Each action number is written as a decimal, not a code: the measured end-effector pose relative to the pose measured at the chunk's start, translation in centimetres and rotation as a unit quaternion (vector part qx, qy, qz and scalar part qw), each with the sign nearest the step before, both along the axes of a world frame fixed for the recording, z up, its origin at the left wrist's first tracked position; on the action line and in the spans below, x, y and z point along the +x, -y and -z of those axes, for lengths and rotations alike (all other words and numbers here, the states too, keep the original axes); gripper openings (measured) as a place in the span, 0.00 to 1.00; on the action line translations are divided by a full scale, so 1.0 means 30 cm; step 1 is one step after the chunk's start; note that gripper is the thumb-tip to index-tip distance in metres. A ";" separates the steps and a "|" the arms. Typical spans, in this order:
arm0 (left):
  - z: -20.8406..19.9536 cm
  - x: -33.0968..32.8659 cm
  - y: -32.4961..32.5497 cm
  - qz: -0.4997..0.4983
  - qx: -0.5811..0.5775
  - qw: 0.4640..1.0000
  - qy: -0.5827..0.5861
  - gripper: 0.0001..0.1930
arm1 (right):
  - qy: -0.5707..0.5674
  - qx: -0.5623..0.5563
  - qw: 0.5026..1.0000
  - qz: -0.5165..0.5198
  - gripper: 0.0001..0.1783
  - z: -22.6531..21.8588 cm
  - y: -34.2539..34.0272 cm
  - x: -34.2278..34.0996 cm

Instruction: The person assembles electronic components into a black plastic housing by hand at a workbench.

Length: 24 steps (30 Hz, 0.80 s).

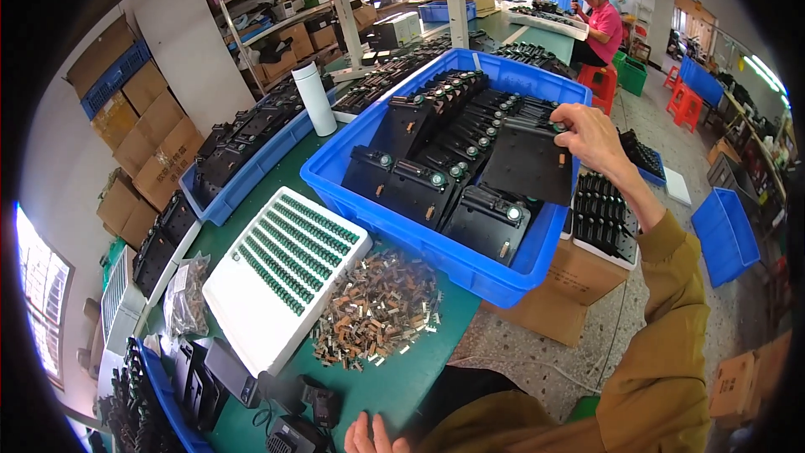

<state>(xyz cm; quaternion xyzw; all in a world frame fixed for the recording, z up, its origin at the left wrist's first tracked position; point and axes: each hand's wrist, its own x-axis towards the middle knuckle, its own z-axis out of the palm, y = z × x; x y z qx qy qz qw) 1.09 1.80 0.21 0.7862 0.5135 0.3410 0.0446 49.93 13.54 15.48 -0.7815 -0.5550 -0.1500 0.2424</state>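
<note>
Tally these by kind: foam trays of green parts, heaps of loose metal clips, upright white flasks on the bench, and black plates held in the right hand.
white foam tray of green parts: 1
heap of metal clips: 1
white flask: 1
black plate in right hand: 1
Total: 4

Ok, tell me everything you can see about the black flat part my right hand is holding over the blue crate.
The black part is a flat, roughly square plate, matte like moulded plastic, with a small brown mark near its right edge. It is tilted, lifted above the other black parts stacked in the blue crate. The right hand pinches its upper right corner between thumb and fingers. Its lower edge hangs near the crate's right wall; whether it touches the parts beneath cannot be told.
</note>
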 end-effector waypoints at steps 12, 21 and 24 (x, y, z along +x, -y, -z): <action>0.032 -0.018 0.011 -0.004 -0.015 0.998 -0.063 0.19 | -0.055 0.028 0.996 -0.061 0.18 0.042 -0.130 0.020; 0.021 -0.007 0.007 -0.011 -0.031 0.997 -0.072 0.18 | -0.066 0.021 0.990 -0.124 0.18 -0.023 -0.324 -0.134; 0.015 -0.010 0.009 -0.017 -0.036 0.997 -0.073 0.18 | -0.032 0.019 0.989 -0.145 0.17 -0.034 -0.419 -0.221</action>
